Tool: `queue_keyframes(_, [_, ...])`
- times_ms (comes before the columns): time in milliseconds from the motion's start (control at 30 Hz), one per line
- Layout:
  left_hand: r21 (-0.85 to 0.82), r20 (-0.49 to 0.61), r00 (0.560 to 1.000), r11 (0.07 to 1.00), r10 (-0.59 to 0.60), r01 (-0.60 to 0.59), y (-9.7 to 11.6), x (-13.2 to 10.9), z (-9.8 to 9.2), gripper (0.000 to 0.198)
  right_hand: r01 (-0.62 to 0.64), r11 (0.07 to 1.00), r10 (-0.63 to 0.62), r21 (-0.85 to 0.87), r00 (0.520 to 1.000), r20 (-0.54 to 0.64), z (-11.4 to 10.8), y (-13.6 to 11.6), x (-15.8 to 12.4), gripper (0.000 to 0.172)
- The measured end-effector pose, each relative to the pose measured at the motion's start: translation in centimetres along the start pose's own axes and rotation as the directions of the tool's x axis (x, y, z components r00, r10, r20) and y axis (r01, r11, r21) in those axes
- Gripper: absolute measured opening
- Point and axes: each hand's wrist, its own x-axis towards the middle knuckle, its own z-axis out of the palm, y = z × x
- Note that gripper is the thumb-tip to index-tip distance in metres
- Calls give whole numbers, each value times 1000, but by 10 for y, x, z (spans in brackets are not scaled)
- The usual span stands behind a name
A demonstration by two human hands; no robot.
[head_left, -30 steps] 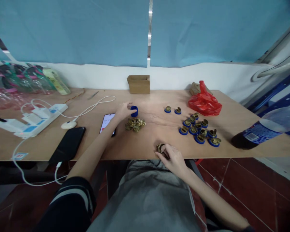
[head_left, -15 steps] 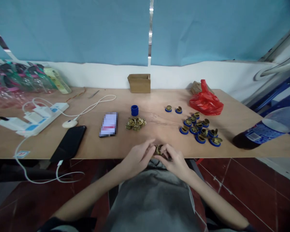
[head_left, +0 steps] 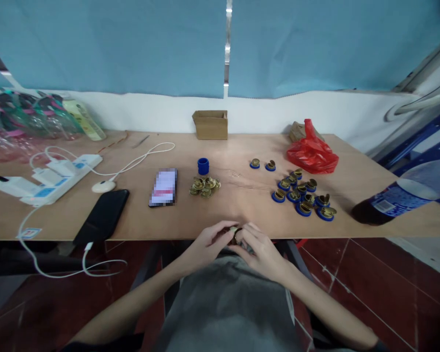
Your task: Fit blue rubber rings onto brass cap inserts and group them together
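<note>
Between both hands, at the table's near edge, is a small round brass-coloured metal piece point(head_left: 237, 236), mostly covered by fingers. My left hand point(head_left: 214, 240) pinches it from the left, and my right hand point(head_left: 259, 247) grips it from the right with bent fingers. Beyond my left hand lies a heap of similar brass-coloured pieces point(head_left: 205, 187). A short stack of blue rings point(head_left: 203, 166) stands just behind that heap. Several brass pieces seated in blue rings point(head_left: 303, 209) are spread on the right, their hinged lids standing partly raised.
A lit phone point(head_left: 163, 187), a dark phone point(head_left: 101, 216) and a power strip point(head_left: 64, 180) with white cables occupy the left. Clear plastic bottles point(head_left: 29, 122) crowd the far left. A cardboard box point(head_left: 210, 125) stands at the back; a red bag point(head_left: 313, 155) and a cola bottle point(head_left: 388, 200) are right.
Both hands have dropped slightly towards me, and the brass-coloured piece has turned between the fingers. The fingers of my right hand have shifted over it. Things on the table stay put.
</note>
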Motion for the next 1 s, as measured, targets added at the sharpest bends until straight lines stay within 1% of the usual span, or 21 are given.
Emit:
queue_keyframes(200, [43, 7, 1000, 999, 25, -25, -2, -3, -3, 32, 34, 999, -34, 21, 999, 8, -4, 0, 2, 12])
queue_keyframes(300, [97, 3, 999, 995, 38, -39, -2, -6, -4, 33, 18, 998, -15, 68, 999, -40, -7, 0, 2, 11])
queue_keyframes(400, [161, -9, 996, 983, 86, -83, 0, -7, -4, 32, -56, 992, 64, 112, 995, -76, -9, -2, 2, 10])
queue_keyframes(467, [194, 14, 989, 970, 146, -146, 2, -8, -3, 32, -137, 976, 146, 171, 988, -46, -10, -5, 1, 13])
queue_keyframes(533, [200, 63, 981, 960, 185, -194, 3, -9, -3, 35, -210, 948, 216, 240, 976, 1, -9, -7, 1, 19])
queue_keyframes(600, [206, 97, 975, 954, 202, -218, 3, -10, -2, 41, -244, 926, 248, 287, 969, 23, -8, -8, 0, 24])
queue_keyframes(633, [218, 96, 973, 949, 211, -227, 2, -10, -1, 42, -247, 921, 251, 301, 968, 27, -7, -7, 0, 25])
queue_keyframes(767, [297, 44, 960, 914, 276, -277, -4, -9, 2, 40, -231, 921, 238, 312, 971, 17, -3, -2, 0, 25])
queue_keyframes(867, [315, 26, 953, 902, 302, -294, -8, -8, 4, 40, -224, 926, 229, 303, 973, 18, -2, 1, 0, 25])
queue_keyframes(933, [306, 2, 957, 911, 289, -276, -11, -6, 3, 39, -225, 927, 228, 300, 973, 25, -2, 0, -1, 26])
queue_keyframes(1000, [281, -60, 965, 932, 256, -230, -14, -3, -1, 37, -220, 933, 229, 286, 973, -1, -5, -1, -1, 30])
